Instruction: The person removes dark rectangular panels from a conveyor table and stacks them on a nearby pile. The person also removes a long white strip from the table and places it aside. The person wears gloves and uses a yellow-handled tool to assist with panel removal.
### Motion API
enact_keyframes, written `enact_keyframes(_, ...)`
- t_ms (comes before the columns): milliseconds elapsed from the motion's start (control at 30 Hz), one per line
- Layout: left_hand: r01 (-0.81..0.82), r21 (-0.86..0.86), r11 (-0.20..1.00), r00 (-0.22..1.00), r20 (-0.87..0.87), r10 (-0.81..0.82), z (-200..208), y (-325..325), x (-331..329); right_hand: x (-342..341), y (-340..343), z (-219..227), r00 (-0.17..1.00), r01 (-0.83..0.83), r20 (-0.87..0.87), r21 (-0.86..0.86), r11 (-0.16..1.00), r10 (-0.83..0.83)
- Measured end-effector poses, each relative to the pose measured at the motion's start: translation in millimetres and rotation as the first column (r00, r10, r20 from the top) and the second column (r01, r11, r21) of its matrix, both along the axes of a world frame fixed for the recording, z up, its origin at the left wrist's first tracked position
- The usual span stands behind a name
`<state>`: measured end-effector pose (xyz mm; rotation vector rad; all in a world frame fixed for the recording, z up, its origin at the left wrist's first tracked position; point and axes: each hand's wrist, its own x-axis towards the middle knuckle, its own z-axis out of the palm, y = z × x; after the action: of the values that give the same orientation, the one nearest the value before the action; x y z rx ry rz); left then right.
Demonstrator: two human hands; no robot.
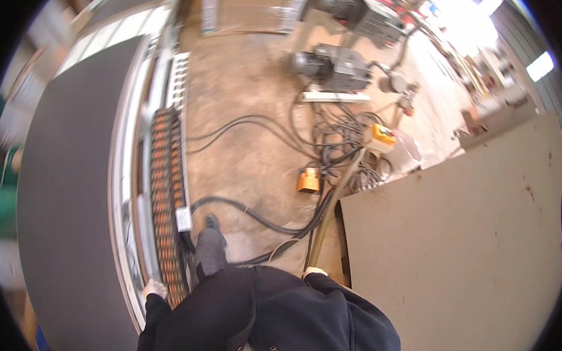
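Note:
My left hand, in a pale glove, is low at the left against the long metal rail of a flat dark-topped machine. Its fingers are too small and blurred to read. My right hand, pale yellow as if gloved, is closed around the near end of a long tan pole. Away from me the pole slants up and to the right, reaching a yellow-and-white box among coiled cables. Part of the right hand is hidden by my dark sleeve.
The dark machine bed runs along the left, edged by orange-and-black rollers. Black cables cross the floor near a small yellow box. Grey motors and a cardboard box stand beyond. A large beige panel fills the right.

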<state>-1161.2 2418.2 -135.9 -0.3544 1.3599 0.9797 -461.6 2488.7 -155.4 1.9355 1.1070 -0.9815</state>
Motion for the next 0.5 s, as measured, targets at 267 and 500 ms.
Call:
enact_keyframes(267, -0.336, 0.12, 0.934, 0.799, -0.489, 0.35, 2.0, 401.2, -112.8, -86.7, 185.8, 3.1, 0.991, -0.057, -0.122, 0.001, 0.998, 0.057)
enact_keyframes(500, -0.734, 0.266, 0.625, 0.65, 0.011, 0.759, 7.3, 536.4, -144.5, -171.9, 367.7, 63.2, 0.955, 0.261, -0.206, 0.23, 0.938, -0.215)
